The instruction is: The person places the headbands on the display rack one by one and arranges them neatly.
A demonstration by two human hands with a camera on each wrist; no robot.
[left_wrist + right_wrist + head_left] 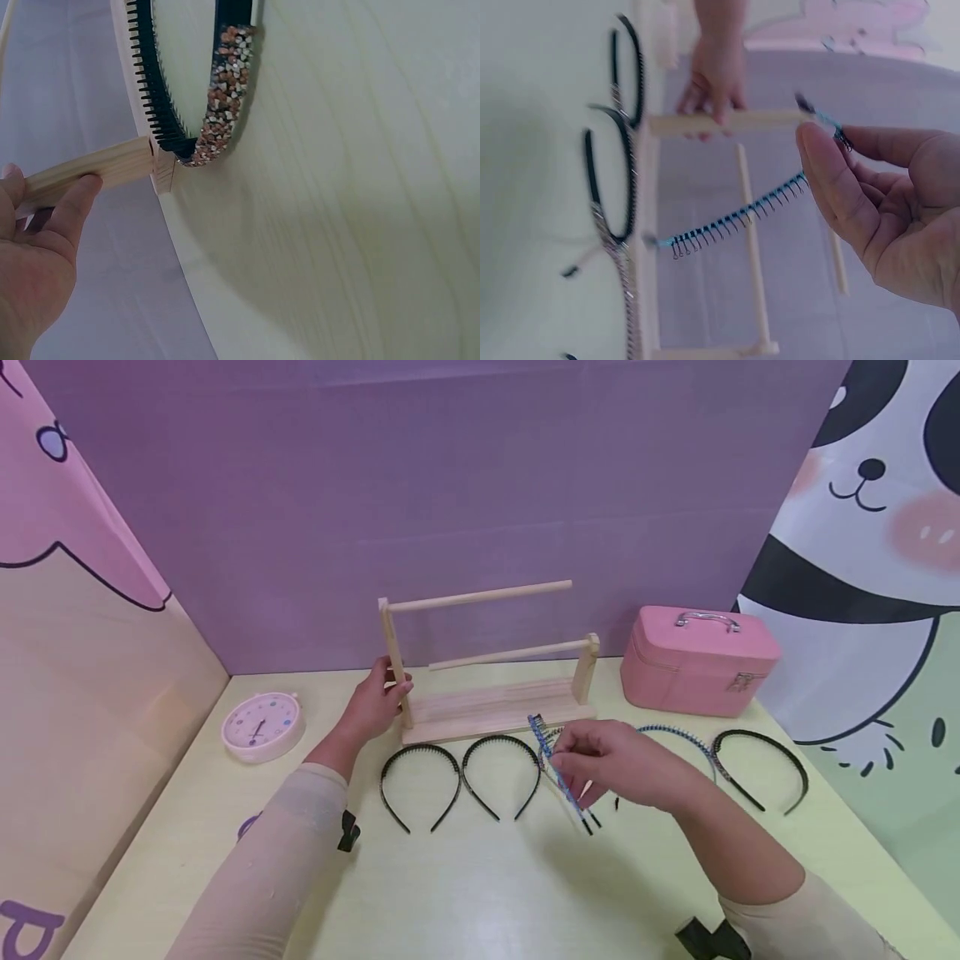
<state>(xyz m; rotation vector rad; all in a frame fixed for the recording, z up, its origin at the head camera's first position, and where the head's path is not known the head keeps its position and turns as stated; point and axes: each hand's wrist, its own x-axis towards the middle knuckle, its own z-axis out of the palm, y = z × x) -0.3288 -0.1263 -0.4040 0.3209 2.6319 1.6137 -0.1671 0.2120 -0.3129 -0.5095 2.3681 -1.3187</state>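
Observation:
My left hand (pixel 375 703) grips the left upright (pixel 120 166) of a wooden rack, thumb and fingers on opposite faces. The rack has a flat base (pixel 487 708), an upper rod (pixel 480 597) and a lower rod (pixel 510 654), both bare. In front of the base, my right hand (pixel 626 764) pinches a blue headband (pixel 739 214) with wire teeth, held above the table with its ends pointing down toward me. Two black toothed headbands lie side by side, a left one (pixel 420 748) and a right one (pixel 501 738). The left wrist view shows brown and white beading (pixel 229 90) on one.
To the right lie another blue headband (pixel 678 732), partly behind my right hand, and a black headband (pixel 797 764). A pink case (pixel 697 664) with a metal handle stands at the back right. A pink clock (pixel 262 727) is on the left. A purple backdrop (pixel 480 468) rises behind.

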